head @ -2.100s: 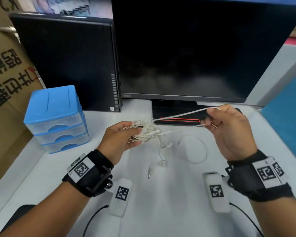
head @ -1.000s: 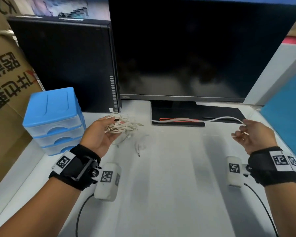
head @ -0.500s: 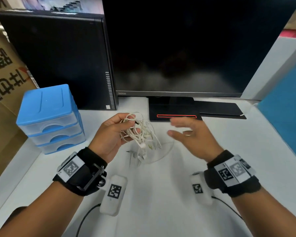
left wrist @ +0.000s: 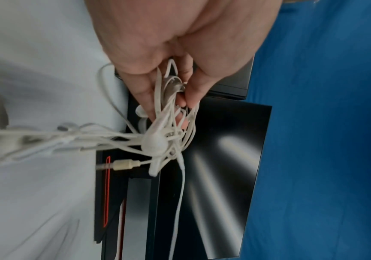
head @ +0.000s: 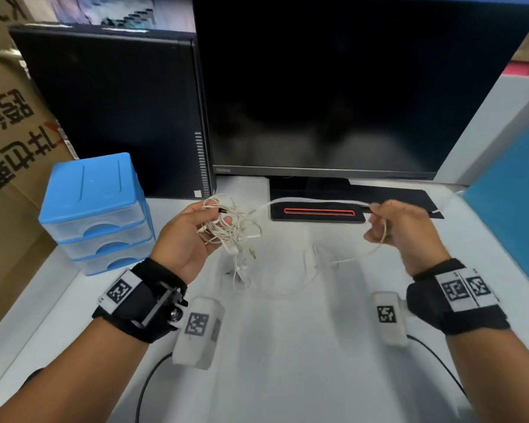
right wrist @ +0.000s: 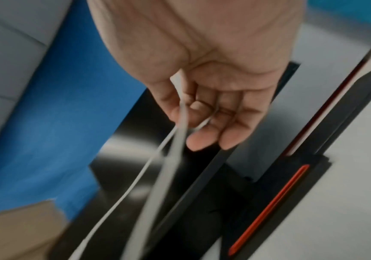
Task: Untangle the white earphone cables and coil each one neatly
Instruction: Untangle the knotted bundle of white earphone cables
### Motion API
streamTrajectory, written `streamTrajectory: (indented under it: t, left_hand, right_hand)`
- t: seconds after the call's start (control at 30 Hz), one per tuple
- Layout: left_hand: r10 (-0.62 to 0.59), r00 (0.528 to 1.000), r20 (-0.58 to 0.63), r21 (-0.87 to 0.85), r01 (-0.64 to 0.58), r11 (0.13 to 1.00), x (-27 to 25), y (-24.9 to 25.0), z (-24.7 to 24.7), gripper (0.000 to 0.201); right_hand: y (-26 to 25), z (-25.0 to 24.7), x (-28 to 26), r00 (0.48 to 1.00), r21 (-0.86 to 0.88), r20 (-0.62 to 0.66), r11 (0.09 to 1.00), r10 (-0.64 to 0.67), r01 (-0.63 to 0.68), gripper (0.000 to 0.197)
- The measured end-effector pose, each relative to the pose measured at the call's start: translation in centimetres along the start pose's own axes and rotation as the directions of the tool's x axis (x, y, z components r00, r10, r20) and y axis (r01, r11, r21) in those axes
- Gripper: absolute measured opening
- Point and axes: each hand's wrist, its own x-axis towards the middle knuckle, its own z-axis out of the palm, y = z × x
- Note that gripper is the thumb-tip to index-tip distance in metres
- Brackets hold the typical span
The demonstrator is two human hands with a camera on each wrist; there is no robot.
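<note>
A tangled bundle of white earphone cables (head: 229,227) hangs from my left hand (head: 193,236), whose fingers curl round it above the desk; earbuds and a plug (head: 252,253) dangle below. In the left wrist view the knot (left wrist: 160,139) sits at my fingertips. One cable strand (head: 312,200) stretches from the bundle rightwards to my right hand (head: 400,230), which pinches it between thumb and fingers; a loop (head: 376,245) trails down to the desk. The right wrist view shows the strand (right wrist: 180,119) running through my right hand (right wrist: 202,112), blurred by motion.
A black monitor (head: 348,87) and its stand base (head: 318,209) rise just behind my hands. A blue drawer unit (head: 95,209) stands at the left, a black computer case (head: 110,111) behind it, cardboard (head: 6,148) far left. A blue panel (head: 513,215) borders the white desk (head: 287,346).
Half a second ago my right hand was open beside the bundle. It has since taken a strand and pulled it out to the right. My left hand keeps hold of the bundle.
</note>
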Motion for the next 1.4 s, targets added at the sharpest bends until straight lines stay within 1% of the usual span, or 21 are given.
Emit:
streamTrajectory:
  t: [0.13,0.2,0.23,0.3,0.37,0.43,0.57,0.63,0.67,0.7,0.8,0.83,0.9,1.0,1.07,1.13,1.2,1.23,1.27,1.33,1.4]
  left_hand:
    - [-0.024,1.0,-0.008,-0.044,0.024,0.999,-0.1,0.2,0.3,0.017]
    - [-0.025,1.0,0.011,-0.052,0.025,0.998,-0.1,0.1,0.7,0.014]
    - [-0.021,0.999,0.025,-0.059,0.023,0.998,-0.2,0.0,0.9,0.013]
    - [-0.016,0.998,0.059,-0.094,0.022,0.995,-0.7,0.0,1.7,0.012]
    - [-0.014,0.995,0.096,-0.15,0.028,0.988,-1.3,0.1,2.3,0.011]
    - [-0.014,0.994,0.11,-0.197,0.036,0.98,-1.7,0.4,2.5,0.01]
    - [-0.029,0.996,0.086,-0.288,0.053,0.956,-1.4,1.1,2.0,0.008]
    - [-0.026,0.997,0.067,-0.322,0.046,0.946,-1.0,1.0,1.6,0.013]
    - [-0.019,0.998,0.059,-0.331,0.038,0.943,-0.8,0.9,1.4,0.015]
    - [-0.006,0.999,0.048,-0.307,0.021,0.951,-0.6,0.7,1.3,0.016]
    - [0.01,1.0,-0.015,-0.081,-0.012,0.997,0.3,-0.4,0.1,0.017]
    - [-0.003,1.0,-0.023,-0.004,0.003,1.0,0.5,-0.8,-0.1,0.017]
    - [-0.034,0.999,0.002,0.108,0.033,0.994,0.6,-1.4,0.0,0.016]
    - [-0.047,0.992,0.114,0.298,0.011,0.954,-0.2,-1.7,1.3,0.014]
    - [-0.073,0.988,0.136,0.521,-0.008,0.853,-0.7,-1.4,1.9,0.024]
    - [-0.028,0.993,0.117,0.794,-0.076,0.603,-0.9,-1.1,1.5,0.033]
    - [0.108,0.988,0.107,0.941,-0.136,0.308,-1.1,-0.8,0.7,0.037]
    - [0.175,0.978,0.112,0.947,-0.159,0.28,-1.3,-0.6,0.6,0.037]
    - [0.237,0.962,0.133,0.928,-0.205,0.311,-1.6,-0.2,0.6,0.037]
    - [0.369,0.904,0.215,0.837,-0.365,0.408,-2.5,0.8,1.3,0.032]
    - [0.47,0.836,0.283,0.69,-0.518,0.505,-3.8,1.5,2.8,0.029]
  right_hand:
    - [2.9,-1.9,1.6,0.991,-0.354,-0.115,0.93,0.063,-0.1,0.018]
    - [3.0,-0.8,1.0,0.99,-0.544,-0.13,0.839,-0.051,-0.028,0.026]
    - [3.0,0.2,0.4,0.979,-0.582,-0.095,0.808,-0.178,0.09,0.034]
    - [2.5,3.0,-1.4,0.938,-0.532,0.062,0.784,-0.341,0.32,0.035]
    - [2.3,5.9,-3.7,0.918,-0.462,0.38,0.836,-0.115,0.296,0.044]
    - [2.8,7.9,-5.5,0.77,-0.467,0.617,0.863,0.163,0.192,0.063]
    - [3.4,8.6,-7.4,0.584,-0.315,0.801,0.923,0.132,0.223,0.064]
    - [2.9,8.3,-7.9,0.434,-0.205,0.89,0.974,0.144,0.098,0.052]
    - [2.5,8.1,-7.9,0.404,-0.158,0.905,0.987,0.129,0.039,0.043]
    - [2.1,7.9,-7.7,0.444,-0.12,0.89,0.993,0.102,0.012,0.032]
    - [0.6,6.9,-6.4,0.743,-0.138,0.663,0.961,-0.089,0.239,0.006]
    - [0.0,6.4,-5.9,0.792,-0.145,0.589,0.944,-0.158,0.296,0.01]
    - [-1.5,5.5,-5.4,0.838,-0.125,0.511,0.948,-0.192,0.293,0.011]
    - [-4.5,4.8,-4.3,0.848,-0.202,0.463,0.902,-0.256,0.383,0.012]
    - [-7.0,4.7,-3.2,0.855,-0.248,0.348,0.842,-0.383,0.478,0.013]
    - [-9.3,4.6,-2.6,0.822,-0.236,0.264,0.792,-0.505,0.563,0.017]
    - [-10.9,4.8,-2.4,0.794,-0.344,0.374,0.723,-0.48,0.599,0.018]
    - [-11.6,4.7,-2.6,0.781,-0.414,0.449,0.673,-0.435,0.613,0.017]
    - [-12.2,4.6,-2.6,0.768,-0.454,0.469,0.627,-0.436,0.633,0.016]
    - [-13.3,4.1,-2.3,0.746,-0.433,0.376,0.608,-0.549,0.666,0.015]
    - [-14.1,4.1,-2.3,0.734,-0.425,0.375,0.599,-0.566,0.679,0.016]
